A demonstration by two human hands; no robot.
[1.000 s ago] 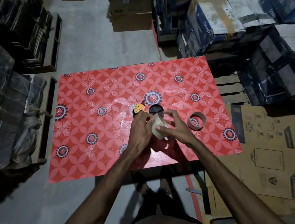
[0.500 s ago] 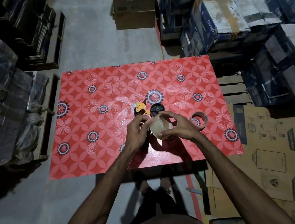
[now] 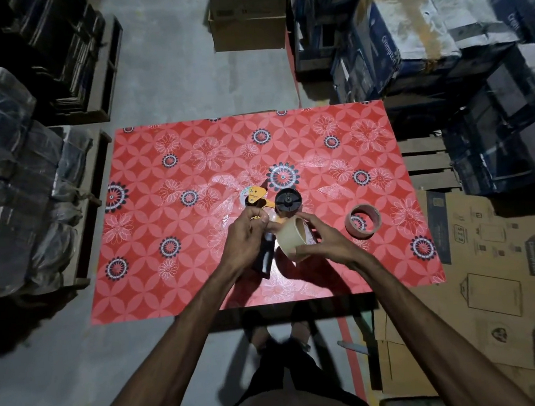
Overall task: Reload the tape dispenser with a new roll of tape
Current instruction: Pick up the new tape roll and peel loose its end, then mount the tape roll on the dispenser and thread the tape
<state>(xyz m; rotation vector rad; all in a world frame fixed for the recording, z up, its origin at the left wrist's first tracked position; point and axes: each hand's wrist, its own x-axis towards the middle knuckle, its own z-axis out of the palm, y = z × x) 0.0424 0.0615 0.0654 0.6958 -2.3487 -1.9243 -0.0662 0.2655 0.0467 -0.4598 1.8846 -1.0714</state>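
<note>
Since half a second ago the new roll (image 3: 291, 241) tilts flatter in the right hand (image 3: 323, 241), fingers pinching its rim. Left hand (image 3: 246, 239) is clamped on the dispenser (image 3: 261, 203) (handle mostly hidden). Beyond, the black hub (image 3: 287, 199) sits bare, so loading isn't done; old roll (image 3: 362, 221) lies well right.

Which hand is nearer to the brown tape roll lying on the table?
The right hand, which holds the pale tape roll just left of the brown tape roll. The left hand is farther left, on the dispenser.
</note>
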